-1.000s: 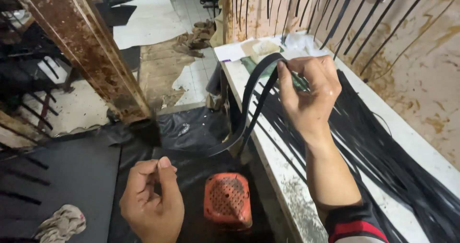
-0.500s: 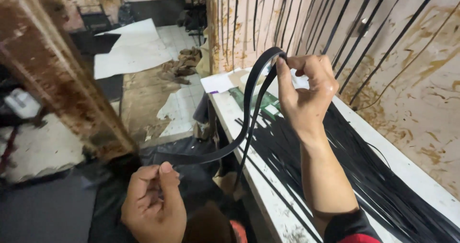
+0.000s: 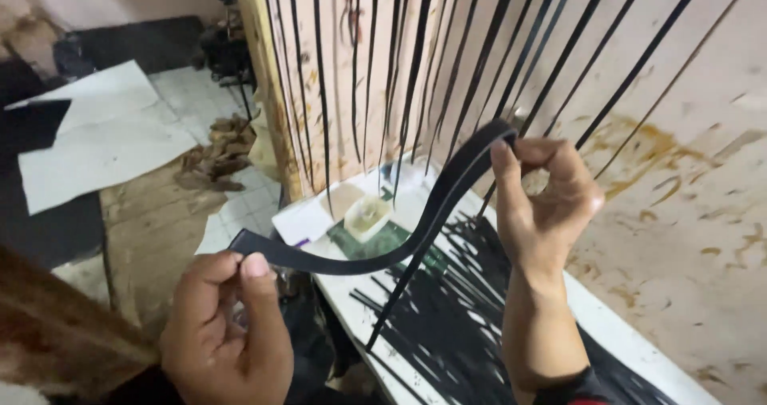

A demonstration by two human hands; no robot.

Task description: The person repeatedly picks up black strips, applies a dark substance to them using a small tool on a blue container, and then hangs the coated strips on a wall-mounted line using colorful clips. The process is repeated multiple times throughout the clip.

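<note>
Behind the white counter (image 3: 639,349), black strips hang on the wall. Left hand (image 3: 224,325) pinches the near end of a black strap (image 3: 399,249); right hand (image 3: 547,197) grips its far end, holding it stretched above the counter.

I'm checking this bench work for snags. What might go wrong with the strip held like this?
The black strip is pinched only at its ends by the left hand and right hand, so it may slip free. Its sagging middle hangs near the small tub and could knock it.

Head cam, close, downward view.
</note>
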